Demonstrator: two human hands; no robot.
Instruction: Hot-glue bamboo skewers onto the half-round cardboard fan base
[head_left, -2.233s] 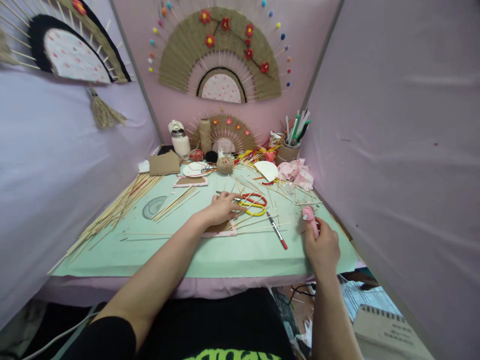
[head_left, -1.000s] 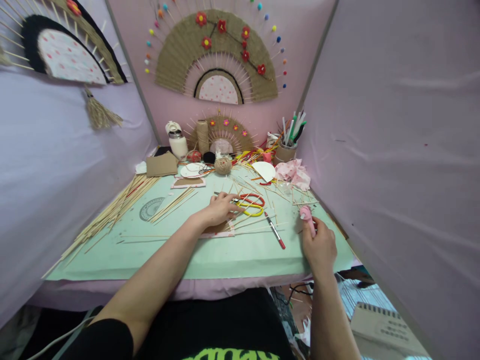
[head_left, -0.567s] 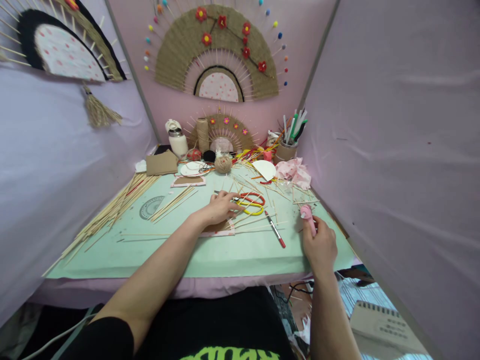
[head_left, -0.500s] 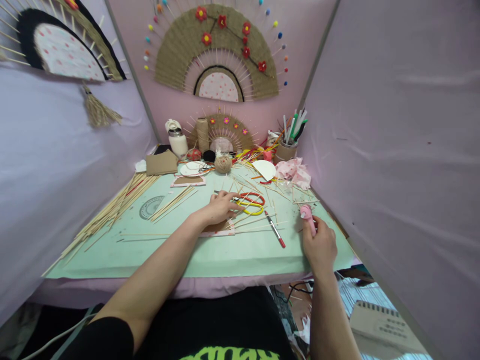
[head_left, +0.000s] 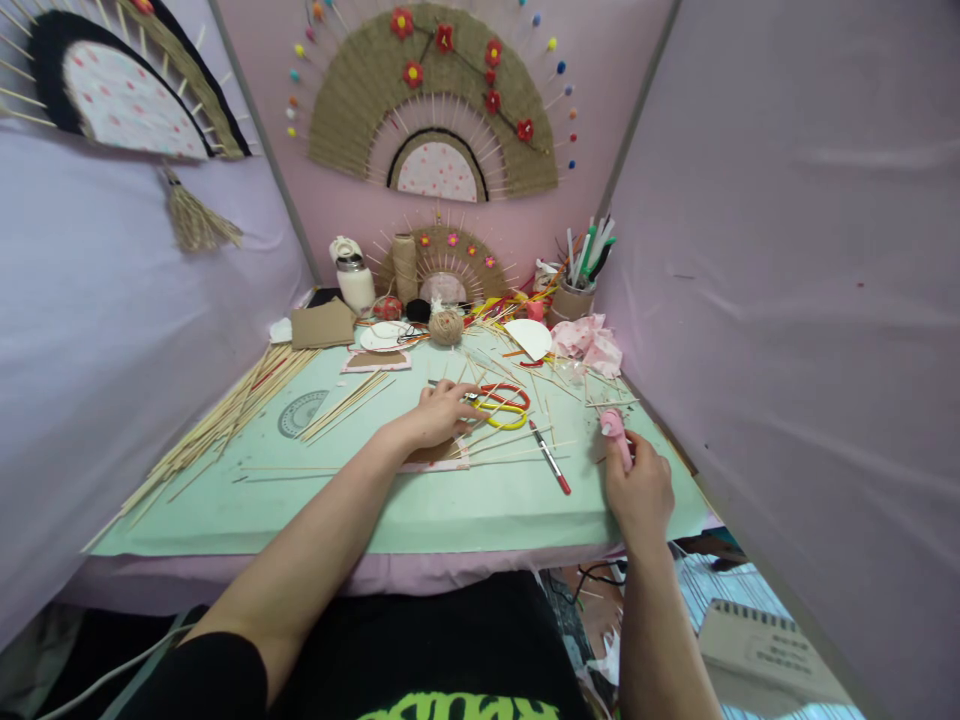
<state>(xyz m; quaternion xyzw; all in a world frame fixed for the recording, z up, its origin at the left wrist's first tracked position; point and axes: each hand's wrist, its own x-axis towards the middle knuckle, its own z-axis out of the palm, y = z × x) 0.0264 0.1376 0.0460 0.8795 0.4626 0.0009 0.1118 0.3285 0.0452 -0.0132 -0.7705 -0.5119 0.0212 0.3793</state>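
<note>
My left hand (head_left: 439, 413) rests palm down on a small brown cardboard piece with a pink edge (head_left: 442, 458), its fingers lying among thin bamboo sticks (head_left: 517, 440) next to the red and yellow scissors (head_left: 504, 404). My right hand (head_left: 640, 490) is closed around a pink glue gun (head_left: 616, 434), its tip pointing away from me above the green mat (head_left: 315, 500). A red pen (head_left: 551, 460) lies between my two hands.
A long bundle of bamboo sticks (head_left: 217, 425) runs along the mat's left side. A twine ball (head_left: 446, 327), white bottle (head_left: 353, 276), pen cup (head_left: 575, 297), pink cloth (head_left: 589, 345) and small woven fan (head_left: 448, 262) crowd the back. Pink fabric walls enclose the desk.
Nearly nothing has changed. Both hands stay where they were; only the head camera has shifted slightly.
</note>
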